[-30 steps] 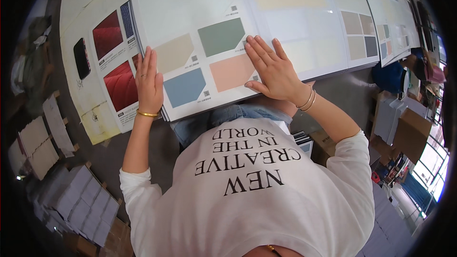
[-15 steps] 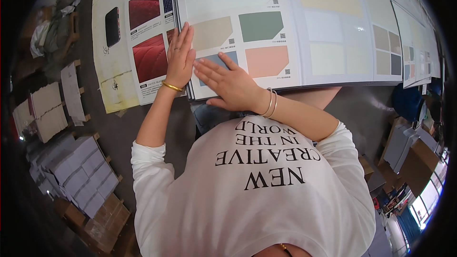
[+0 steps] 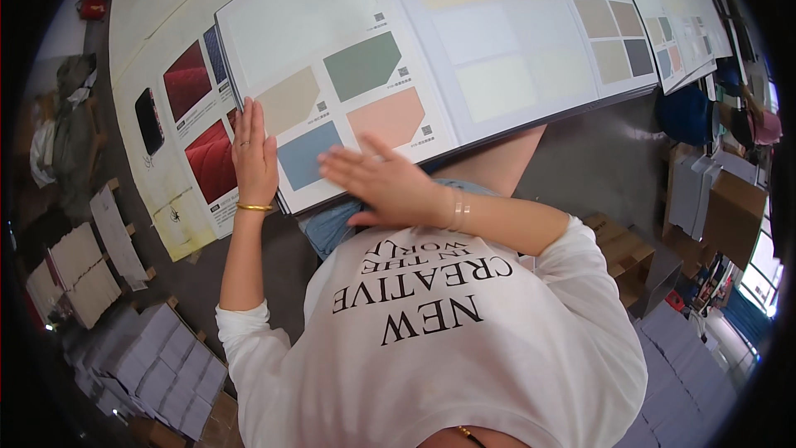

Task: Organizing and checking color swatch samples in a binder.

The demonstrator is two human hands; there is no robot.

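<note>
A large sample book point(image 3: 448, 137) lies spread on the table, its left page carrying beige, green, blue point(image 3: 308, 156) and pink point(image 3: 390, 116) swatches. Along that page's left edge rests my left hand point(image 3: 257, 158), fingers straight and close together, holding nothing. My right hand point(image 3: 390, 187) is over the lower part of the page, by the blue and pink swatches. Its fingers are stretched out, slightly smeared by motion, and it grips nothing. Whether the right palm touches the paper I cannot tell.
Left of the book lie a printed sheet with red fabric pictures point(image 3: 211, 162) and a dark phone point(image 3: 149, 122). Another sample book point(image 3: 676, 50) sits at the far right. White stacks point(image 3: 157, 365) stand on the floor at left; cardboard boxes point(image 3: 618, 249) stand at right.
My right hand has slid rightward across the page, away from my left hand, uncovering the blue swatch. My left hand keeps to the page's left edge. The whole view has turned and shifted.
</note>
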